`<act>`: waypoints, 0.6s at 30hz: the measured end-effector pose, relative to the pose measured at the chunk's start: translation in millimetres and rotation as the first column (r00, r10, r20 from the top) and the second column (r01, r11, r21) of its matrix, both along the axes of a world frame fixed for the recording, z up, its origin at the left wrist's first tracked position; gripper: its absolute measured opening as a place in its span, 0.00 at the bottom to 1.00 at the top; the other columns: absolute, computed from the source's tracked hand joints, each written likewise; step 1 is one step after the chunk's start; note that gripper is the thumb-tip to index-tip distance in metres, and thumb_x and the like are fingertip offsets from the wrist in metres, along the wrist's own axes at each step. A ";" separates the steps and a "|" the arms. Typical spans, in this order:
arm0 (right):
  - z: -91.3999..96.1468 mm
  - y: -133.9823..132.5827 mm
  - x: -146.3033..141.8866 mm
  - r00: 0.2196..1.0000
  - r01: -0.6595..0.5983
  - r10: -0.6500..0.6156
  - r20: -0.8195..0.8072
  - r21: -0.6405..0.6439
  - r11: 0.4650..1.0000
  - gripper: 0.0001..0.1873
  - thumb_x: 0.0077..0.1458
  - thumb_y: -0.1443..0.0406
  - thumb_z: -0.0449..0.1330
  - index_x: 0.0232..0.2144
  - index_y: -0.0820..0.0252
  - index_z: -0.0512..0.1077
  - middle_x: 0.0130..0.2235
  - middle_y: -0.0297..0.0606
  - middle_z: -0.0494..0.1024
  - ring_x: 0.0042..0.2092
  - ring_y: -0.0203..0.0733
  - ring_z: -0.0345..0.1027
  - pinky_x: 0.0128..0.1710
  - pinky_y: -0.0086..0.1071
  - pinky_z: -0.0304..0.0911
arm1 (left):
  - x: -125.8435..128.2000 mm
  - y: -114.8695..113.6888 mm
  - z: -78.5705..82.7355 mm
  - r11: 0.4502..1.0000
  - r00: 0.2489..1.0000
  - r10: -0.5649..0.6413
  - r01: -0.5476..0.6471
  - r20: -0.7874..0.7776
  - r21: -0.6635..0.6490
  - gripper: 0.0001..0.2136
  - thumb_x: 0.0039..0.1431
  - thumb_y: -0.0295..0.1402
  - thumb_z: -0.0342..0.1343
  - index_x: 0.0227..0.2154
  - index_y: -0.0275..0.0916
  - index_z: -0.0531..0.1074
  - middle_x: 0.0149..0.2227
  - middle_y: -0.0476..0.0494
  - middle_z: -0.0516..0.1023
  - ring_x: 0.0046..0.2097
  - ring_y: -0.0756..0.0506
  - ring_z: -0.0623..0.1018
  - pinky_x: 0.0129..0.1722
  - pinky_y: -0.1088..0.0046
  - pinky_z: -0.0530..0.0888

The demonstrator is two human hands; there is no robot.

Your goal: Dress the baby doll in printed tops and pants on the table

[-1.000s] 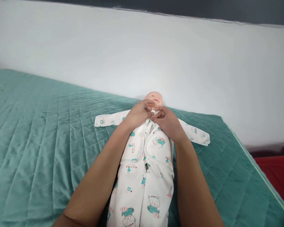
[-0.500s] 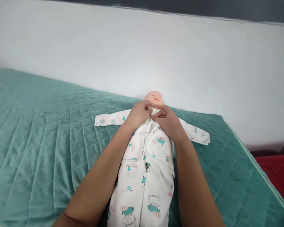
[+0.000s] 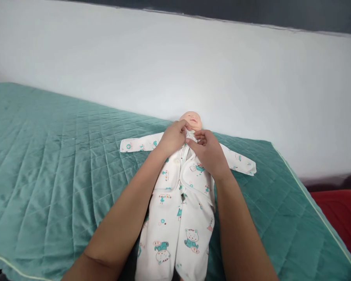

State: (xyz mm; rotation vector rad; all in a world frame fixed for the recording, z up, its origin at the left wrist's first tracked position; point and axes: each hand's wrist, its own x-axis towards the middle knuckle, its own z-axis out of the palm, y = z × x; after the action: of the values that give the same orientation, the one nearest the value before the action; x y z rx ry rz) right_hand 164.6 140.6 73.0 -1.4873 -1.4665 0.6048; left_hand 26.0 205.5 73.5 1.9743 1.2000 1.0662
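Observation:
A baby doll [image 3: 192,119] lies on its back, head toward the wall, dressed in white printed baby clothes [image 3: 167,210] with both sleeves stretched out sideways. At its neck, my left hand [image 3: 175,136] pinches one side of the collar [image 3: 190,135]. Opposite it, my right hand [image 3: 208,150] has its thumb and fingers closed at the collar's other side. Below the hands, the front edges of the jacket [image 3: 197,175] lie slightly apart over the chest. The trousers [image 3: 163,242] reach down toward me. My fingers partly cover the collar and any fastener there.
A green quilted cover [image 3: 67,156] spreads under the doll, with pale piping along its right edge. Behind it stands a white wall [image 3: 163,58] with a dark band on top. A red chair or stool [image 3: 336,214] is at the right.
Both hands stay at the collar. The right fingers have drawn back slightly from the left hand, and more of the neckline shows. The view has shifted a little.

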 end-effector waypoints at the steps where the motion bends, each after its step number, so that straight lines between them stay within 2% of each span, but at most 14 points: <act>1: 0.7 -5.1 -4.0 0.997 0.037 -0.040 0.061 0.038 0.999 0.18 0.51 0.55 0.66 0.42 0.56 0.69 0.45 0.41 0.74 0.44 0.46 0.66 0.47 0.43 0.63 | -0.5 -1.4 0.2 1.000 1.000 0.013 -0.013 0.026 0.001 0.12 0.59 0.21 0.48 0.38 0.39 0.74 0.39 0.45 0.77 0.41 0.46 0.75 0.45 0.68 0.70; 4: 0.3 -20.7 -16.4 0.957 0.154 -0.185 0.225 0.148 0.977 0.19 0.50 0.58 0.65 0.43 0.56 0.68 0.49 0.46 0.73 0.51 0.54 0.63 0.52 0.49 0.60 | -3.2 -9.8 0.6 0.999 0.993 0.033 -0.033 0.116 -0.002 0.10 0.58 0.21 0.50 0.37 0.38 0.73 0.37 0.46 0.77 0.39 0.47 0.75 0.44 0.70 0.69; 7: -3.1 -33.8 -24.9 0.916 0.249 -0.289 0.278 0.171 0.953 0.16 0.53 0.60 0.63 0.43 0.58 0.68 0.48 0.49 0.72 0.52 0.56 0.61 0.53 0.51 0.58 | -9.1 -24.4 -0.4 1.000 0.979 0.014 -0.011 0.203 -0.018 0.05 0.60 0.26 0.52 0.33 0.38 0.73 0.35 0.48 0.77 0.37 0.48 0.75 0.42 0.71 0.68; 12: -11.4 -49.8 -24.1 0.922 0.272 -0.316 0.225 0.206 0.940 0.08 0.57 0.62 0.58 0.39 0.57 0.70 0.45 0.46 0.72 0.48 0.51 0.62 0.51 0.47 0.59 | -25.0 -50.8 -6.0 0.994 0.971 -0.054 0.073 0.233 -0.077 0.08 0.61 0.37 0.55 0.32 0.38 0.73 0.32 0.50 0.75 0.34 0.49 0.71 0.37 0.73 0.66; 15: -15.8 -54.9 -18.9 0.948 0.258 -0.287 0.138 0.193 0.947 0.07 0.58 0.60 0.57 0.37 0.55 0.72 0.41 0.41 0.73 0.42 0.47 0.64 0.47 0.42 0.61 | -31.3 -59.0 -7.7 0.983 0.966 -0.090 0.125 0.243 -0.133 0.07 0.58 0.37 0.58 0.35 0.39 0.73 0.31 0.51 0.74 0.33 0.50 0.71 0.35 0.74 0.66; 18: -16.8 -54.7 -14.0 0.972 0.227 -0.235 0.033 0.152 0.962 0.07 0.59 0.59 0.57 0.35 0.54 0.73 0.36 0.37 0.74 0.37 0.43 0.64 0.42 0.38 0.61 | -32.4 -59.0 -5.0 0.983 0.975 -0.077 0.109 0.211 -0.145 0.04 0.58 0.33 0.58 0.33 0.38 0.72 0.31 0.50 0.75 0.33 0.50 0.72 0.36 0.74 0.67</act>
State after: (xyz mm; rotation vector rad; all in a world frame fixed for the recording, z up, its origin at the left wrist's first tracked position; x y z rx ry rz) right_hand 150.6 85.8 56.2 -1.5378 -1.3203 0.3123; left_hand -6.4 146.4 68.6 1.7383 1.0372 1.0649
